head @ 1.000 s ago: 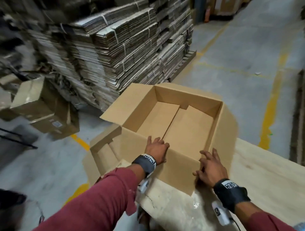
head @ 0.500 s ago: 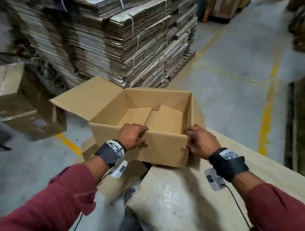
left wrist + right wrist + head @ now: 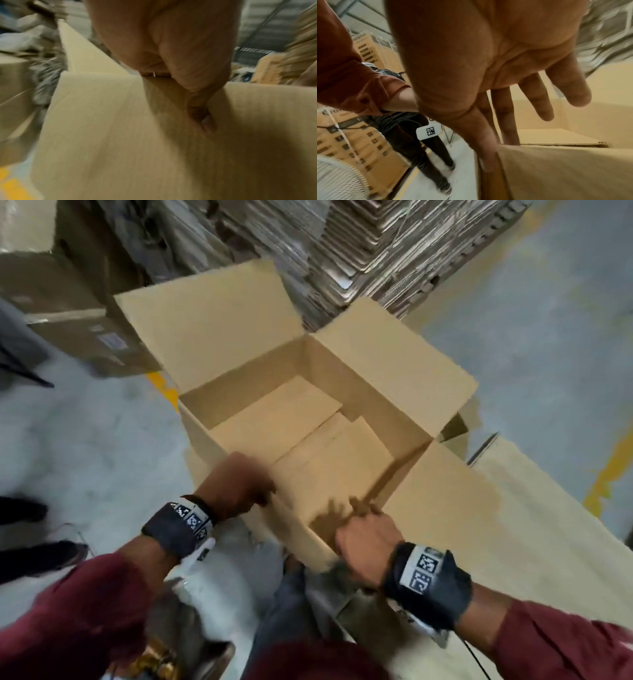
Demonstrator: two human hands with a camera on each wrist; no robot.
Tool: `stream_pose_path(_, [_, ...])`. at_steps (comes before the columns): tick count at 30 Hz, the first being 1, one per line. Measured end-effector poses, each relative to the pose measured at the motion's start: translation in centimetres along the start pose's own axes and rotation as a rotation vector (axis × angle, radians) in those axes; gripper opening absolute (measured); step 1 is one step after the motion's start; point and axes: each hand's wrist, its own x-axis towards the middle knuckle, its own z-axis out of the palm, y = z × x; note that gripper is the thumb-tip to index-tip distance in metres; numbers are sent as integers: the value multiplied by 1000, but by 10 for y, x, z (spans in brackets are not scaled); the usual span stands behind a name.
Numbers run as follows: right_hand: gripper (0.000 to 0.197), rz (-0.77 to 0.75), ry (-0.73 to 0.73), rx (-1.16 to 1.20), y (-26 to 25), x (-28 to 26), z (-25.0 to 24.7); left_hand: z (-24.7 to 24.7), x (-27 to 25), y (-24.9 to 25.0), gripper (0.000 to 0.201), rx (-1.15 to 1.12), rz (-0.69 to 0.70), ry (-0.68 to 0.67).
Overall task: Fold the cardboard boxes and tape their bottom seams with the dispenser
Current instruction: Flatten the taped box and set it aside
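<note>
An open brown cardboard box (image 3: 308, 440) sits skewed over the near corner of the beige worktable (image 3: 548, 525), its top flaps spread and its bottom flaps folded in. My left hand (image 3: 246, 487) grips the near wall's rim. In the left wrist view its thumb (image 3: 197, 111) presses the outside of the box (image 3: 111, 135) and the fingers curl over the edge. My right hand (image 3: 359, 529) holds the near right corner. The right wrist view has its thumb (image 3: 481, 148) outside the wall (image 3: 556, 169) and fingers inside. No tape dispenser shows.
A tall pallet stack of flat cardboard (image 3: 394, 251) stands behind the box. A taped box (image 3: 75, 313) lies on the floor at left. A person in dark trousers (image 3: 406, 142), a white fan (image 3: 334, 178) and stacked printed cartons (image 3: 351, 142) are to my left.
The box has been turned and pulled toward me and leftward, partly off the table corner. Both hands kept hold of its near wall. The head view now looks more steeply down.
</note>
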Motion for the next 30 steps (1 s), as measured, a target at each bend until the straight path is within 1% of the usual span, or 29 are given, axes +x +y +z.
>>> stream_pose_path(2, [24,-71,-50,-30,-24,18,9,25,-30,-11,14,-28,-30,-20])
stream_pose_path(4, [22,-120,-107,-10,-29,37,11,49,-55,-20,13,-71,-94,-15])
stream_pose_path(5, [23,-140,-131,6,-27,47,11,59,-65,-23,10,-97,-135,-7])
stream_pose_path(7, [33,-153,-167,29,-18,67,13,73,-75,-30,10,-103,-217,21])
stream_pose_path(9, [46,-138,-158,6,-10,90,17,85,-77,-41,10,-73,-304,46])
stream_pose_path(10, [44,-126,-118,-7,-4,106,20,92,-75,-48,15,-67,-354,62])
stream_pose_path(11, [35,-112,-62,-15,4,126,25,101,-70,-56,21,-66,-405,82])
stream_pose_path(12, [31,-85,-9,-29,11,148,29,112,-64,-65,27,-73,-461,93])
stream_pose_path(14, [39,-30,84,-51,29,195,35,132,-45,-78,28,-79,-590,100])
stream_pose_path(16, [41,27,127,-66,45,239,39,155,-23,-93,23,-73,-709,91])
stream_pose_path(18, [41,53,153,-87,58,284,52,180,-3,-110,26,-83,-815,77])
stream_pose_path(20, [41,54,171,-129,68,322,72,206,12,-128,25,-107,-873,78])
stream_pose_path(22, [37,80,185,-166,77,358,98,234,21,-147,27,-142,-883,109])
stream_pose_path(24, [37,135,125,-201,84,386,122,260,24,-159,39,-206,-884,99])
stream_pose_path(25, [39,161,70,-205,86,397,134,269,24,-161,46,-242,-892,65])
stream_pose_path(26, [42,179,13,-191,87,406,143,277,22,-161,48,-282,-914,37])
stream_pose_path(28, [45,203,-85,-114,88,413,157,288,17,-155,46,-383,-972,40])
stream_pose_path(30, [38,214,-118,-16,88,408,164,289,13,-148,43,-450,-999,73])
